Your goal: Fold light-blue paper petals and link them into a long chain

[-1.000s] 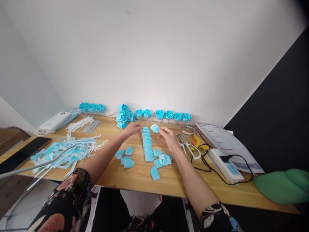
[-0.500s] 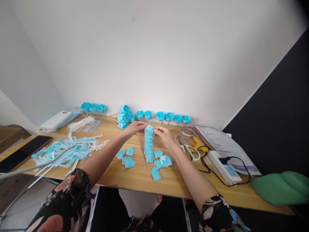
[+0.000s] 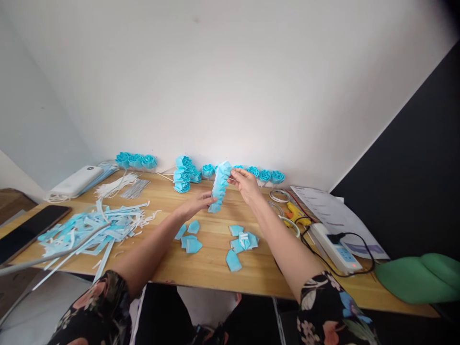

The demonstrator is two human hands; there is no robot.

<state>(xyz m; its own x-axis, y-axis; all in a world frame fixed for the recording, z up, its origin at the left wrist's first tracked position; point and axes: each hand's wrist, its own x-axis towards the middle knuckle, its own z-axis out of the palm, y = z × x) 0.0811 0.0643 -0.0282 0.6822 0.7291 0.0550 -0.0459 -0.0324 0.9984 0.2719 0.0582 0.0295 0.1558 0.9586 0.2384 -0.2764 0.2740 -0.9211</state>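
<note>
Above the middle of the table, a strip of overlapping light-blue petals (image 3: 220,186) is held up, tilted a little to the right at its top. My right hand (image 3: 246,184) pinches its upper end between thumb and fingers. Lower down, my left hand (image 3: 198,203) grips the strip's left side near the bottom. Loose blue petals (image 3: 194,246) lie on the table to the left, and more petals (image 3: 234,260) lie to the right. A small folded piece with white bands (image 3: 244,240) rests on the right-hand petals.
Blue fabric roses (image 3: 184,174) line the wall. Blue and white scraps (image 3: 104,227), a phone (image 3: 32,232) and a power bank (image 3: 77,182) are on the left. On the right are a yellow glue gun (image 3: 296,212), a power strip (image 3: 336,249), paper (image 3: 323,208) and a green object (image 3: 417,278).
The petal strip has been lifted off the table and tilted. My right hand has risen slightly with its top end, while my left hand has moved down to its lower side.
</note>
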